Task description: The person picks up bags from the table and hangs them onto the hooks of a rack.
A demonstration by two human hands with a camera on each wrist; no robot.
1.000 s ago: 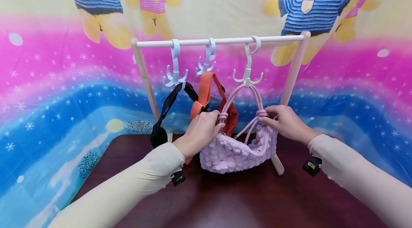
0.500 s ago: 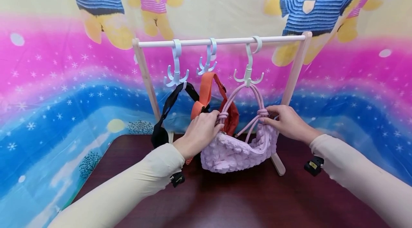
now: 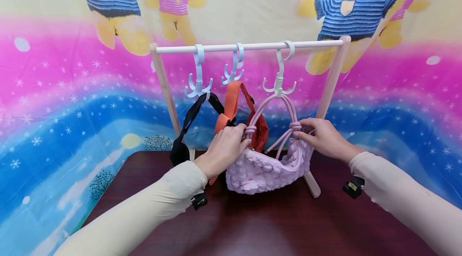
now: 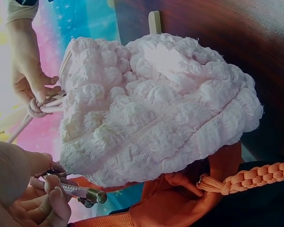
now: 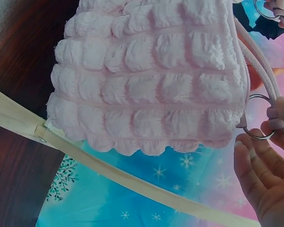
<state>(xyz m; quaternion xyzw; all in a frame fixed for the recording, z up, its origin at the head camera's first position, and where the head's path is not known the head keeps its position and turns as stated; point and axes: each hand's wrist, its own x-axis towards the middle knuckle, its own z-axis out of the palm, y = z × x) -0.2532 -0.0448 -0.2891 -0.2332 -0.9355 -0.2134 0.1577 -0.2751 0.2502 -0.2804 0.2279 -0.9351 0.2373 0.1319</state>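
A puffy pink bag (image 3: 261, 172) hangs by its cord handles (image 3: 260, 110) from the lower prongs of the right-hand white hook (image 3: 278, 83). My left hand (image 3: 224, 146) pinches the handle's left side near its knot; in the left wrist view its fingers hold the cord beside a metal-tipped end (image 4: 95, 195). The right hand (image 3: 324, 137) pinches the right knot between thumb and fingers. A metal ring (image 5: 259, 117) joins that handle to the bag in the right wrist view. Behind the left hand, an orange bag (image 3: 259, 129) is partly hidden.
A wooden rack with a white rail (image 3: 249, 47) stands on the dark table (image 3: 238, 228). Two bluish-white hooks, left (image 3: 198, 77) and middle (image 3: 234, 69), also hang there. A black strap (image 3: 193, 113) hangs from the left one. A printed cloth (image 3: 72, 127) covers the wall behind.
The view shifts very slightly. Both hands stay at the knots of the pink bag's handles, and the bag hangs as before.
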